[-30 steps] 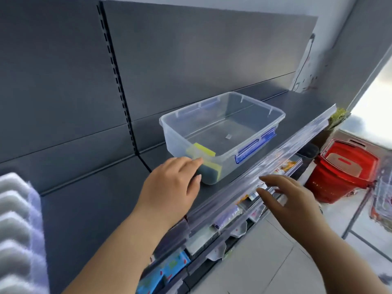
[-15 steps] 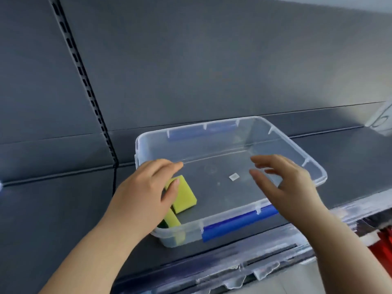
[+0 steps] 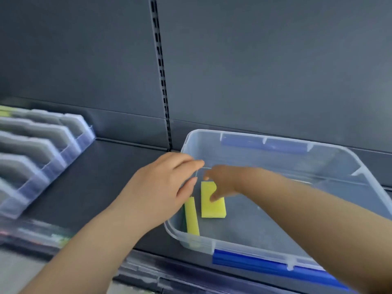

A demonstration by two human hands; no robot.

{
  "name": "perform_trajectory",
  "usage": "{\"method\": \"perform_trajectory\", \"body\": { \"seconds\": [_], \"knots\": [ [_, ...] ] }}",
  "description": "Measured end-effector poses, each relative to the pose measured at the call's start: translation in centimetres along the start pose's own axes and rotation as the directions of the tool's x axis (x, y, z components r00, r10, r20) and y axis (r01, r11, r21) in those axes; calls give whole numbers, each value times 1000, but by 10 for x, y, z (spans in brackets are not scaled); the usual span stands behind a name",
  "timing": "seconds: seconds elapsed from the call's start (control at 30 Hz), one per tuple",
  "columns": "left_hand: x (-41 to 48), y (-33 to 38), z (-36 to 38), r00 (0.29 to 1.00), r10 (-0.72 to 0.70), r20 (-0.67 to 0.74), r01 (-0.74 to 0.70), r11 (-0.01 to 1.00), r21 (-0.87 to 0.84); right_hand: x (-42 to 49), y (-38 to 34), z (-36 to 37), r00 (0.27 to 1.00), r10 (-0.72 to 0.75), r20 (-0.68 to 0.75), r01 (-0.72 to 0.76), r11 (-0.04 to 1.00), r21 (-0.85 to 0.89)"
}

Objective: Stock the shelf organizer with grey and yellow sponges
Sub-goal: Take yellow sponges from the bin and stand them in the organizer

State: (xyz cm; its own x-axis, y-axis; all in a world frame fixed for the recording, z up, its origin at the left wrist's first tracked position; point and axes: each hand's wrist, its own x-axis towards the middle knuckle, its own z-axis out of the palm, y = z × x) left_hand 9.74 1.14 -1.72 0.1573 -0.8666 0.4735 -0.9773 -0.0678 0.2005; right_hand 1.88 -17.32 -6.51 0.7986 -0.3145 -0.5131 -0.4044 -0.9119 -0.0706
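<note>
- You are at the pick-up step: two sponges lie in the bin [image 3: 331,146], and none is on its way to the shelf organizer [image 3: 48,158] yet.
- Your right hand [image 3: 222,181] reaches into the bin, thumb on the top face of the flat sponge [image 3: 214,206] and fingers curled at its far end. I cannot tell whether the grip is closed.
- Your left hand [image 3: 157,187] lies with relaxed fingers over the bin's left rim, holding nothing.
- The second sponge [image 3: 192,217] stands on its long edge against the left wall, just beside the flat one.
- Next, I judge, pinch the flat sponge by its ends, lift it over the rim and carry it left to a free slot.
- The sponges are soft yellow foam blocks and should squash under a firm pinch.
- The bin is clear, smooth, rigid plastic with a blue latch [image 3: 254,264]. The organizer is clear with stepped dividers, blurred here, on a dark matt shelf [image 3: 106,177].
</note>
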Motion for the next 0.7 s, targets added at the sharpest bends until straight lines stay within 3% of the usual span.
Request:
{"method": "perform_trajectory", "body": {
  "seconds": [0.07,0.27,0.37,0.43,0.5,0.57,0.7],
  "knots": [
    [-1,-3,-4,999,24,31,-24,999,26,13,-2,9,995,56,83,-46,992,-114],
    [3,-8,-1,986,132,102,-139,987,75,12,0,10,983,118,142,-101,987,-124],
    [12,-7,4,967,194,162,-212,972,98,-3,4,4,988,133,73,-126,987,-95],
    [21,1,8,932,209,295,-259,955,142,-19,9,-1,990,143,-22,-144,989,-44],
    [30,5,15,846,148,512,-284,938,199,-37,18,-1,977,176,-117,-173,984,39],
    [39,11,19,696,94,712,-326,925,196,-55,28,2,961,216,-173,-198,973,116],
    [53,20,34,387,21,922,-402,904,148,-91,42,14,941,283,-184,-245,947,206]
  ]
}}
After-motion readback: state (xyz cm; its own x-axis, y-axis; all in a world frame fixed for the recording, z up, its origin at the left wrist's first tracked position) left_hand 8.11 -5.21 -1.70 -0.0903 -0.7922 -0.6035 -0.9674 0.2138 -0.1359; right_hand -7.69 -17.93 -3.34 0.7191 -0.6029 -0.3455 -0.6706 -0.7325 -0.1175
